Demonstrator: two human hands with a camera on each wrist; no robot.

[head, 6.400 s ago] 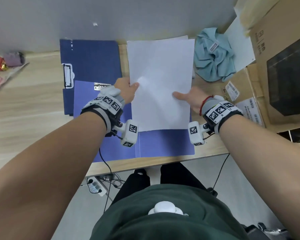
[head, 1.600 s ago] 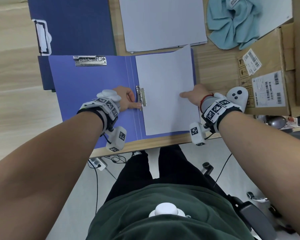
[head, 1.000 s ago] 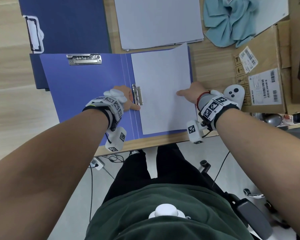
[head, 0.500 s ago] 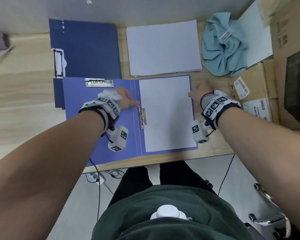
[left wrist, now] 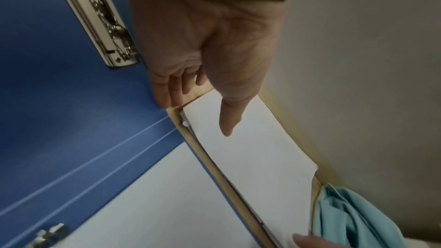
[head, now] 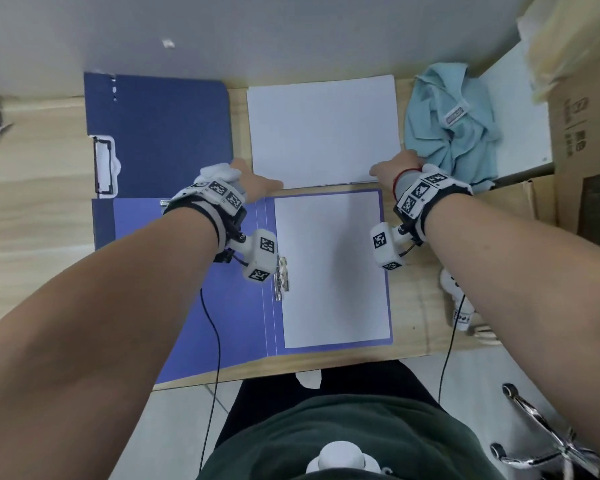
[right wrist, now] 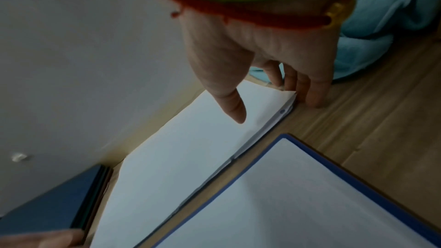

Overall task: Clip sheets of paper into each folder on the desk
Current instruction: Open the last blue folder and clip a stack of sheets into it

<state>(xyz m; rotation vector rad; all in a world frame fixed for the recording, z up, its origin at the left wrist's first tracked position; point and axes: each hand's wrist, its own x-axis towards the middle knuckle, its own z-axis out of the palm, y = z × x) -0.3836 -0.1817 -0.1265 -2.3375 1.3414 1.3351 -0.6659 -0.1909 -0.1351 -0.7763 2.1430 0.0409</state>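
An open light-blue folder point(head: 222, 306) lies at the desk's front. A white sheet point(head: 329, 268) fills its right half, its left edge under the metal spine clip point(head: 282, 278). Behind it sits a loose paper stack point(head: 323, 129). My left hand point(head: 257, 183) is at the stack's near-left corner, thumb point(left wrist: 229, 120) stretched over the paper point(left wrist: 250, 148), fingers straight beside it. My right hand point(head: 394, 168) is at the near-right corner; its thumb point(right wrist: 233, 108) hovers over the paper point(right wrist: 179, 148) and its fingers touch the slightly raised corner. A dark-blue folder point(head: 160, 133) with a clip point(head: 103, 166) lies back left.
A teal cloth point(head: 451, 133) is bunched right of the stack, touching my right hand. Cardboard boxes point(head: 582, 116) crowd the right side. A white controller point(head: 461, 306) lies under my right forearm. A grey wall point(head: 291, 36) closes the back; a chair base point(head: 541, 438) stands below right.
My left hand has left the spine clip and my right hand has left the sheet, which lies clipped in the folder. Both hands have moved back to the loose stack's near corners.
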